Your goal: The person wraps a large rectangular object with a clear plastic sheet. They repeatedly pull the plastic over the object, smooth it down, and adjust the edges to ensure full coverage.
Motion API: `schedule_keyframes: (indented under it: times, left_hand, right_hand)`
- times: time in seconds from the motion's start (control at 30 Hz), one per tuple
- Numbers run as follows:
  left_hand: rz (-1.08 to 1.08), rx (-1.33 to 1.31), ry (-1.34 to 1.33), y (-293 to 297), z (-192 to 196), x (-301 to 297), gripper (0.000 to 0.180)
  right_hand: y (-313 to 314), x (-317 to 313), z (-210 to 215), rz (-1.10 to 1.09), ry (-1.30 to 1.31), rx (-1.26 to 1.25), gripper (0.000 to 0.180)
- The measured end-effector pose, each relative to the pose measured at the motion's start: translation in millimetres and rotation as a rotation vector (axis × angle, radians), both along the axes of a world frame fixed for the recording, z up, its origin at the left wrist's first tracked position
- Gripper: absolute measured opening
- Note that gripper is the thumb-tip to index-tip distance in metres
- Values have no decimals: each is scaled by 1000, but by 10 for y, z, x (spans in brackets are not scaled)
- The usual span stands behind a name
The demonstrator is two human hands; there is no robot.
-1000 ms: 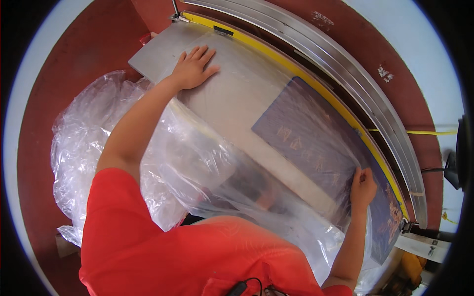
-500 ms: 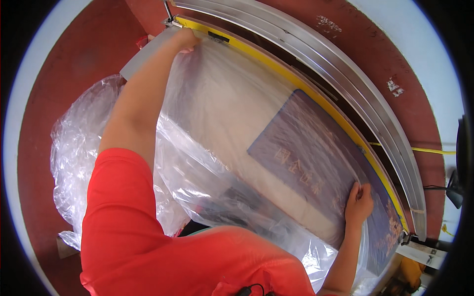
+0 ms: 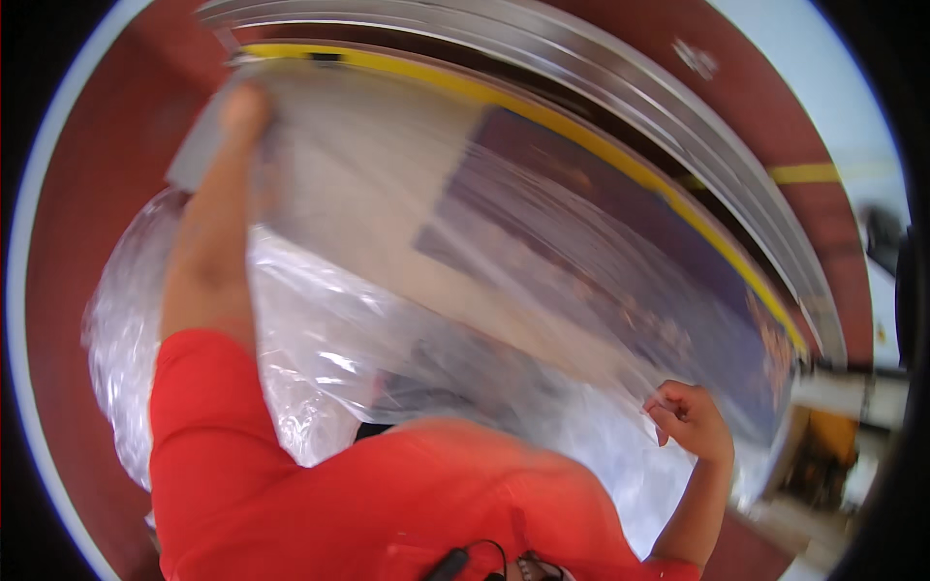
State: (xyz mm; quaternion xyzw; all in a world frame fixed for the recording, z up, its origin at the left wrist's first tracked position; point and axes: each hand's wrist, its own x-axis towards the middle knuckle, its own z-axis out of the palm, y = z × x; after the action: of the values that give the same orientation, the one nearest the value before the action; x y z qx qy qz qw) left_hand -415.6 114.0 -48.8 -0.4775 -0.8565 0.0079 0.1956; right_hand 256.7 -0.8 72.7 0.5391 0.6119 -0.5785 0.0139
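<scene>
I'm pinching clear, wrinkled plastic film (image 3: 320, 286) with the right hand (image 3: 692, 424); its near side is hanging loose, so flattening is looking unfinished. Beyond, it's already covering much of the pale flat board (image 3: 358, 184) and dark purple rectangular sheet (image 3: 591, 228). Far left, the left hand (image 3: 248, 111) is blurring; I cannot tell its grip.

Seemingly a workshop: long metal rail (image 3: 668, 108), yellow-edged work surface (image 3: 436, 77), bunched plastic sheeting (image 3: 131, 320).

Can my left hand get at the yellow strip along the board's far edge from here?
Probably yes: the left hand is near the yellow strip's left end, and nothing solid seems to block it, though blur hides its grip.
</scene>
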Motion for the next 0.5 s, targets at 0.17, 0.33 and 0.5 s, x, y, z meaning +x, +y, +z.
schedule_keyframes:
  times: [0.17,0.33,0.5]
  left_hand:
    - [-20,50,85,-380,-256,-588,37]
    - [-3,89,-150,-272,-333,-609,38]
    - [33,47,-98,-485,-24,-674,34]
  right_hand:
    - [-912,2350,-69,-473,-469,-278,23]
    - [-881,3189,1747,-633,-1333,1290,23]
    - [-204,1082,480,282,-900,1615,53]
